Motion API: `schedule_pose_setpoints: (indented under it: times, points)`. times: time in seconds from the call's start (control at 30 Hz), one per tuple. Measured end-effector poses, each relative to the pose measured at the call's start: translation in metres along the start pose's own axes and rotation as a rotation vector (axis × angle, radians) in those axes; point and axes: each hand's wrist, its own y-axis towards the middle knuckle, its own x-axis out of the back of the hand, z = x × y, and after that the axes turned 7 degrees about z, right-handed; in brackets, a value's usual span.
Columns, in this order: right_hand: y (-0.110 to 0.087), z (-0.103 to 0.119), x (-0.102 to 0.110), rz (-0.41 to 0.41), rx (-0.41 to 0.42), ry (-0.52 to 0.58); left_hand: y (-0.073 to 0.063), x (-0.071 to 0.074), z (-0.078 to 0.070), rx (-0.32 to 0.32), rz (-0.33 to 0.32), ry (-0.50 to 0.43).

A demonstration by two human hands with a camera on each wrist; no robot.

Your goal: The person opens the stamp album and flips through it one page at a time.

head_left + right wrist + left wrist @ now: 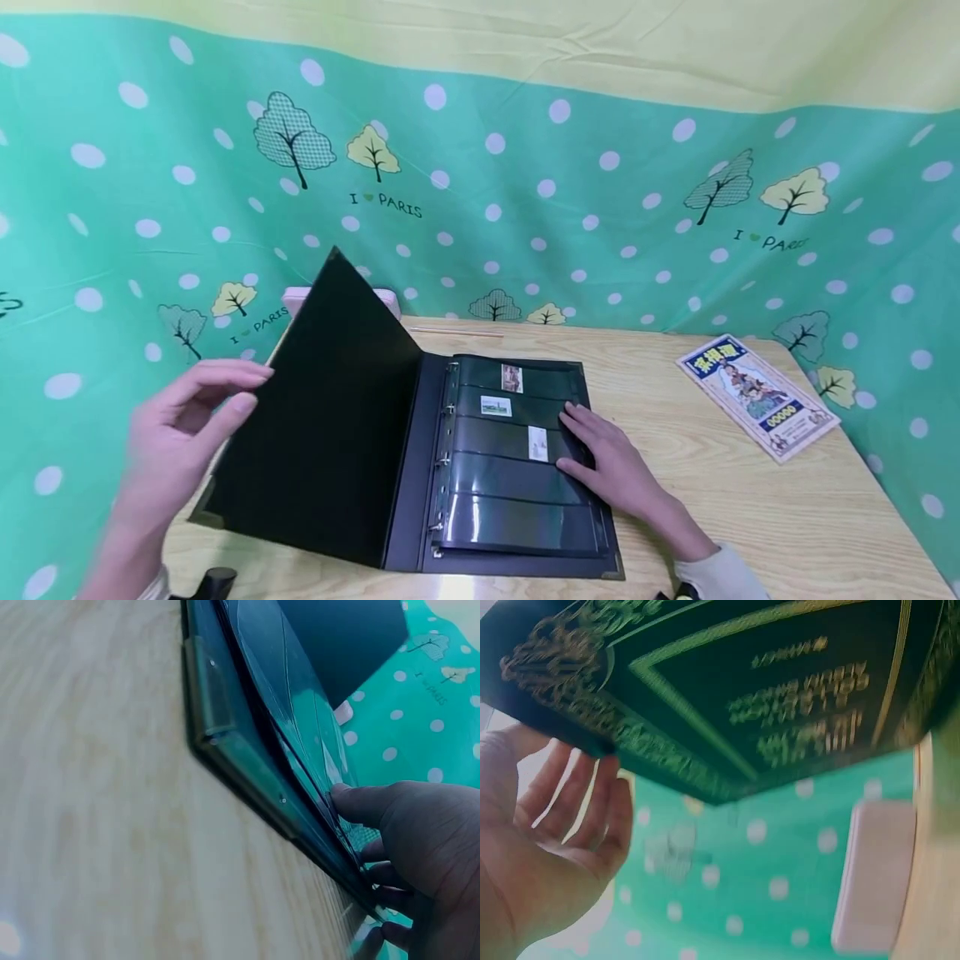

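A black stamp album lies on the wooden table, right in front of the person. Its front cover is up and leans to the left, not flat on the table. The left hand is at the cover's outer edge. Its fingers are loose and a bit bent, with the tips touching the edge, and I don't see a tight pinch. The right hand rests on the right side of the page, fingers spread a little and the thumb apart.

So the album is open, and three small stamps sit in the page's clear strips: a reddish one at the top, a pale one next, and a whitish one in the third. I see no stamps in the bottom two strips. The cover looks only partway, I think, so it has more to go whichever way it swings. I can't tell if it is opening or closing.
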Motion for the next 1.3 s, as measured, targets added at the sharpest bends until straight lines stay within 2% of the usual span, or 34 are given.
schedule_pose_setpoints:
  times: [0.03, 0.07, 0.17, 0.27, 0.33, 0.47, 0.63, 0.77, 0.83, 1.03, 1.17, 1.3]
  points:
    - [0.000, 0.000, 0.000, -0.002, 0.002, -0.002, -0.004, 0.008, -0.002, 0.060, -0.003, 0.029]
    - [-0.001, 0.000, 0.000, -0.004, 0.003, -0.003, -0.008, 0.016, -0.005, 0.119, -0.005, 0.096]
    - [-0.001, -0.001, 0.001, -0.011, 0.010, -0.009, -0.021, 0.038, -0.011, 0.313, 0.011, 0.385]
    - [-0.001, -0.002, 0.000, -0.010, 0.015, -0.015, -0.036, 0.059, -0.014, 0.478, 0.088, 0.694]
    - [-0.001, -0.002, 0.000, -0.006, 0.018, -0.020, -0.047, 0.071, -0.012, 0.563, 0.152, 0.790]
    - [-0.002, -0.002, 0.000, -0.007, 0.013, -0.021, -0.061, 0.083, -0.002, 0.651, 0.267, 0.890]
    - [-0.002, -0.002, -0.001, -0.003, 0.012, -0.016, -0.072, 0.080, 0.019, 0.654, 0.334, 0.985]
    - [-0.003, -0.003, -0.001, 0.008, 0.018, -0.015, -0.075, 0.070, 0.033, 0.715, 0.419, 0.988]
    - [-0.003, -0.003, -0.001, 0.001, 0.019, -0.019, -0.075, 0.059, 0.042, 0.711, 0.453, 0.967]
    - [-0.001, -0.004, 0.002, -0.022, 0.028, -0.023, -0.073, 0.009, 0.069, 0.557, 0.516, 0.935]
    - [0.000, -0.002, 0.001, -0.002, 0.027, -0.018, -0.071, -0.018, 0.081, 0.568, 0.566, 0.927]
    - [0.000, -0.003, 0.000, 0.003, 0.011, -0.020, -0.069, -0.035, 0.093, 0.578, 0.602, 0.958]
